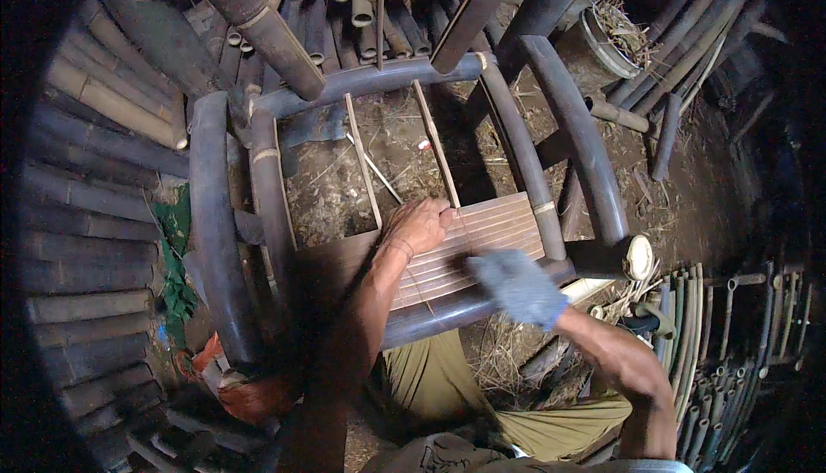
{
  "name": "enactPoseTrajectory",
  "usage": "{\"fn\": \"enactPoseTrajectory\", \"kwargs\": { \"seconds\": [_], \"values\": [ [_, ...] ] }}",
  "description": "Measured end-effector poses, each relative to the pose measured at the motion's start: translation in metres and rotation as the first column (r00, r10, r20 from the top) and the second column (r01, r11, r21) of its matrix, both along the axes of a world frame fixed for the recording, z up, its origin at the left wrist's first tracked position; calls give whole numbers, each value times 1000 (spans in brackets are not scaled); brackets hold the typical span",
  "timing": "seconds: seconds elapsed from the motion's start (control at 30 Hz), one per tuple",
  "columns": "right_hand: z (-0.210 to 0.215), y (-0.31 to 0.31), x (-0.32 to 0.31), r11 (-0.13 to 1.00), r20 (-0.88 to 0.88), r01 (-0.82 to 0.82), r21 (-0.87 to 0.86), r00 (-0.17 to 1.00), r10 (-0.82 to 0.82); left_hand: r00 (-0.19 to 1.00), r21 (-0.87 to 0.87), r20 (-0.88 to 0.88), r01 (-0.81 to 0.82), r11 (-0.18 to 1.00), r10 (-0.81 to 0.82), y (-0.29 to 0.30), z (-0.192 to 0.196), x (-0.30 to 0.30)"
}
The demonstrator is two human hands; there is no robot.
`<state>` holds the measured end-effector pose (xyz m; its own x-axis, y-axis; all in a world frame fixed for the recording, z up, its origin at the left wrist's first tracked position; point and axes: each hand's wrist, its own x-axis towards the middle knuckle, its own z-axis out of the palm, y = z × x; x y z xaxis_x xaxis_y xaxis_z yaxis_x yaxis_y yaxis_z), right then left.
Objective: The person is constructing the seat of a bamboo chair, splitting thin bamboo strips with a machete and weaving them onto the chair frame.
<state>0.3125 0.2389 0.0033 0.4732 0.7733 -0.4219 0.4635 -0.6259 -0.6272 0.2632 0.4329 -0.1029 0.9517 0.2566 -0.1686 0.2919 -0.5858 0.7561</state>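
A dark bamboo chair frame [379,76] lies in front of me, with a seat part of narrow bamboo slats [508,225] laid side by side across its near end. My bare left hand [422,222] rests at the far edge of these slats, near a thin lengthwise support strip [437,142]. Its fingers are curled closed, and what they pinch is hidden. A thin cord [413,282] runs across the slats below that hand. My right hand [516,285], in a grey knit glove, is over the near slats by the front rail [439,316]; motion smears its fingers.
Bamboo poles [361,13] are piled beyond the frame, and more [95,232] line the left. A bucket of shavings [615,47] stands at the far right. Thin bamboo pieces [688,335] lean at the lower right. An orange-red bundle [254,396] lies at the lower left.
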Motion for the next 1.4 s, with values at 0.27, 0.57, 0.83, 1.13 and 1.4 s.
{"fn": "enactPoseTrajectory", "kwargs": {
  "seconds": [0.27, 0.57, 0.83, 1.13, 1.4],
  "values": [
    [-27, -73, 26, 947, 193, 280, 158, 932, -307, 963, -137, 243, -82, 987, 113, 3, 6, -20],
    [13, -161, -69, 900, 629, 398, 178, 658, -415, 914, 370, 304, 147, 917, -269, -43, 51, -125],
    [20, -20, -59, 895, -149, 222, 386, 973, -177, 803, -16, 592, 96, 995, -67, -28, 91, -109],
    [18, 84, 40, 849, 566, -33, 528, 758, -323, 760, 275, -14, -621, 733, 649, 58, 6, -101],
    [-103, 152, 9, 962, 647, -272, -18, 730, 219, 877, 335, -196, -360, 871, 438, 62, -21, -93]
  ]
}}
